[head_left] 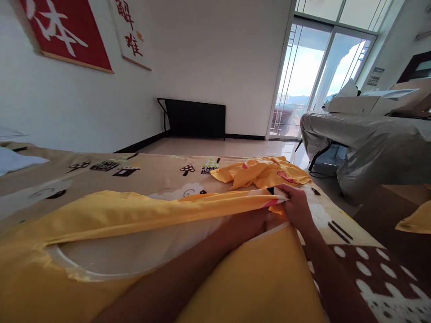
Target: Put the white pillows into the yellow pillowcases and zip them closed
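Observation:
A yellow fabric cover (266, 273) lies across the near side, its long slit-like opening edged with a white strip. White material (134, 251) shows inside the slit. My right hand (295, 204) is closed on the cover's upper edge near its right end, where a pink and black print shows. My left hand (266, 219) reaches through the opening to just below the right hand; the fabric hides its fingers. Just beyond both hands, a crumpled yellow printed cloth (259, 172) rests on the patterned bedspread (161, 172).
Plastic sheeting (370, 139) drapes a table at right, with a white box (353, 104) on top. A cardboard box (387, 220) stands beside the bed, near another yellow cloth (415, 220). A black panel (197, 119) leans on the far wall, left of the glass door (303, 76).

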### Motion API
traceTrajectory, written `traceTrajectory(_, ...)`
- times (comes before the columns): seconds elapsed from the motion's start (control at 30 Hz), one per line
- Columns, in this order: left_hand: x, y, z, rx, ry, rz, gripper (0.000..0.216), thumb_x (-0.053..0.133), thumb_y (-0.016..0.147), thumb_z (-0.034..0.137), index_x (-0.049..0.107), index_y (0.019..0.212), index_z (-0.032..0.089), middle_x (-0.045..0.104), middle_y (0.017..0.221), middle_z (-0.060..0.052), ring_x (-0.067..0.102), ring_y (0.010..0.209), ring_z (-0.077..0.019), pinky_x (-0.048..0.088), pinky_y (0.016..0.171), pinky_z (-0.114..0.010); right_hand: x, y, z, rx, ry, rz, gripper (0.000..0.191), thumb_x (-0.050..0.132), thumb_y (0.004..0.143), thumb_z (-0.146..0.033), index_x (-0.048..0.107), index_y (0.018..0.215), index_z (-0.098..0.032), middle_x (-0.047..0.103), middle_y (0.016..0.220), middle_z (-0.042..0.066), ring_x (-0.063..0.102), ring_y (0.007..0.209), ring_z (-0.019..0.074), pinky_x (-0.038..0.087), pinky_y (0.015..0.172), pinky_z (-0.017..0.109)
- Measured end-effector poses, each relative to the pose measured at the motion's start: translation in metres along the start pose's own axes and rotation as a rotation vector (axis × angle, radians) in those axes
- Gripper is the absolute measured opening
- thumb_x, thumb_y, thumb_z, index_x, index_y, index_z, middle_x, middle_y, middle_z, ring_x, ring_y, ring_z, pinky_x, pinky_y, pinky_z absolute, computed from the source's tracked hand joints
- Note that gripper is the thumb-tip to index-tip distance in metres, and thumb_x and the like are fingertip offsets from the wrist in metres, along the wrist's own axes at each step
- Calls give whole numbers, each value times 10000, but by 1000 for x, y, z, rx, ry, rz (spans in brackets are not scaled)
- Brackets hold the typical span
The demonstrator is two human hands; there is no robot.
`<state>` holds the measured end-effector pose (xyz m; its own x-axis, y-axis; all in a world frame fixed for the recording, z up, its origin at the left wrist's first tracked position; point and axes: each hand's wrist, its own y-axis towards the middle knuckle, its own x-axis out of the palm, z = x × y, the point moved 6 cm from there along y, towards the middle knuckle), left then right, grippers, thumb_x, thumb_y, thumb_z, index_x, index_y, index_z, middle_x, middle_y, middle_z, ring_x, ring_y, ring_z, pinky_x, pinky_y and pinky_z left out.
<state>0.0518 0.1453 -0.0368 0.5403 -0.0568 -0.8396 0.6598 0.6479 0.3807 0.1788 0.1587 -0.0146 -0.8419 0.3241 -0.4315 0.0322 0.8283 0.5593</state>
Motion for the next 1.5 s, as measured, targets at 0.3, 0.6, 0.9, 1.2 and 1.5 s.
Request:
traceTrajectory(0.3, -4, -5, -15, -240, -192, -17, 278, 423, 839, 308, 599, 1029, 206, 646, 1076, -45, 580, 998, -219, 460, 919, -370, 2, 2, 10, 16, -44, -16, 370, 445, 571, -153, 709, 829, -166, 688, 722, 11, 584, 666, 164, 392, 608, 234)
traceTrajectory(0.6, 4, -6, -22, -153, -276, 66, 378, 384, 907, 335, 590, 1191, 193, 613, 1233, -66, 541, 1144, -216, 393, 1038, -382, 10, 2, 7, 14, -65, -120, 261, 510, 612, -197, 716, 767, -156, 675, 660, 8, 566, 626, 158, 364, 576, 225)
traceTrajectory(0.9, -3, -14, -5, 24, -154, 148, 331, 380, 932, 314, 634, 1133, 242, 616, 1251, -17, 557, 1149, -166, 408, 1042, -320, 15, 0, 3, -7, -99, -168, 74, 544, 605, -189, 605, 597, -147, 556, 524, -29, 449, 555, 111, 287, 519, 205)
traceTrajectory(1.2, -3, -8, -4, -65, 10, 99, 351, 355, 937, 306, 613, 1156, 212, 569, 1310, -59, 509, 1215, -220, 366, 1083, -410, 13, -1, 0, -1, -27, -181, 149, 472, 597, -165, 620, 610, -149, 564, 534, -35, 459, 572, 118, 286, 525, 201)
traceTrajectory(1.5, -3, -8, -9, -134, -54, 159, 460, 355, 926, 331, 462, 1328, 136, 502, 1366, -145, 447, 1281, -273, 335, 1097, -483, 20, -2, 0, 61, 134, -189, 169, 495, 632, -180, 659, 644, -142, 542, 553, -33, 456, 584, 114, 322, 524, 189)
